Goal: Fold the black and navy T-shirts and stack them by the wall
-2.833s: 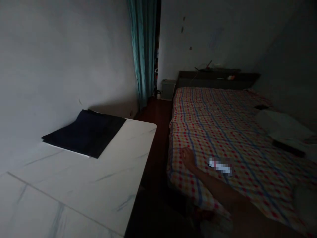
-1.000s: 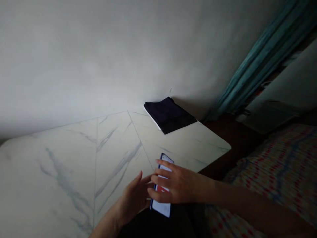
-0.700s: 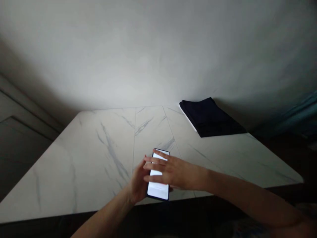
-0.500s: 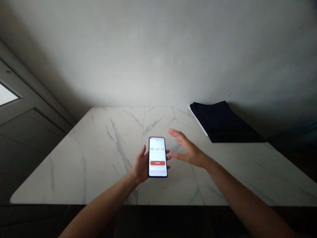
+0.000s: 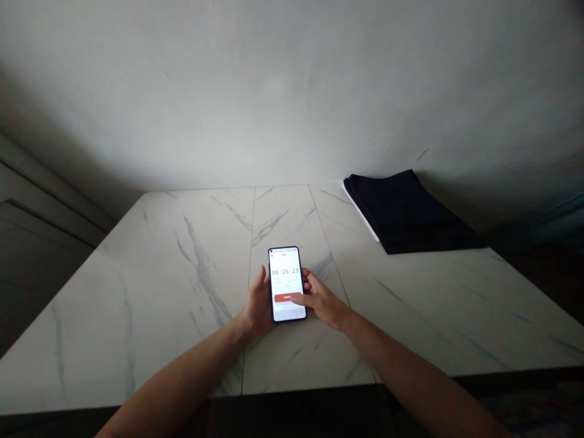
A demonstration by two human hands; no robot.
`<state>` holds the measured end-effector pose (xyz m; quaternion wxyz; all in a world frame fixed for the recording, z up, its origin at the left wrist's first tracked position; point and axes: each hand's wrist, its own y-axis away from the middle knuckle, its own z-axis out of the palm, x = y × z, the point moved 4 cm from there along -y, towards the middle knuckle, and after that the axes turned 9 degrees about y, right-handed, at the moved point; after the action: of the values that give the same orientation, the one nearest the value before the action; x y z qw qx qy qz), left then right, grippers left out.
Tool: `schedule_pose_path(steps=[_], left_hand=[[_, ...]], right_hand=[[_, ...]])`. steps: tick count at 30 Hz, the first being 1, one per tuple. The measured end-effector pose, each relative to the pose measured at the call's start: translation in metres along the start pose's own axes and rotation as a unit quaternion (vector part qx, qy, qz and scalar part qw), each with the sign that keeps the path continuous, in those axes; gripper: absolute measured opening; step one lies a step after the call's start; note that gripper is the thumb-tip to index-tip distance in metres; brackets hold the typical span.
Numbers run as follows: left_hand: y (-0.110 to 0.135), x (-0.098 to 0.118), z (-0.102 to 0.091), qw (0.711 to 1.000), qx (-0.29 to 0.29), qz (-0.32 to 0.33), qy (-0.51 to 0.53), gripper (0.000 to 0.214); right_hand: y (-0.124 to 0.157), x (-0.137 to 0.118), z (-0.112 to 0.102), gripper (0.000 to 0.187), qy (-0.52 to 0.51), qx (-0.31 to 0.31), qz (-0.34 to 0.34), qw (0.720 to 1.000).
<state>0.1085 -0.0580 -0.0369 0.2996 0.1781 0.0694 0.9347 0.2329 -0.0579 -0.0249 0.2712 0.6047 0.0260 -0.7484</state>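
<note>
A smartphone is held upright over the table, its lit white screen facing me with the digits 00:26:23 and an orange button below them. My left hand grips it from the left and behind, thumb along the edge. From the right, my right hand is closed around the other edge. Its thumb lies over the right end of the orange button, and its other fingers are partly hidden behind the phone.
A white marble-patterned table spans the view, with seams running front to back. Folded dark navy cloth lies at its back right, with a white edge beneath. A pale wall rises behind; grey panelling stands at left.
My right hand has come in from the right, from open beside the phone to closed on its edge, thumb on the screen. The view has shifted slightly. The displayed digits are the same.
</note>
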Motion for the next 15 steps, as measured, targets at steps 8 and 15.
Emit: schedule_pose_path(steps=[8, 15], left_hand=[[0.0065, -0.0022, 0.0031, 1.0, 0.01, -0.006, 0.008, 0.062], [0.0091, -0.0037, 0.0051, 1.0, 0.009, -0.015, 0.004, 0.063]], right_hand=[[-0.0008, 0.0063, -0.0002, 0.061, 0.068, 0.029, -0.015, 0.997], [-0.0005, 0.0082, 0.0007, 0.059, 0.067, 0.026, -0.021, 0.997]])
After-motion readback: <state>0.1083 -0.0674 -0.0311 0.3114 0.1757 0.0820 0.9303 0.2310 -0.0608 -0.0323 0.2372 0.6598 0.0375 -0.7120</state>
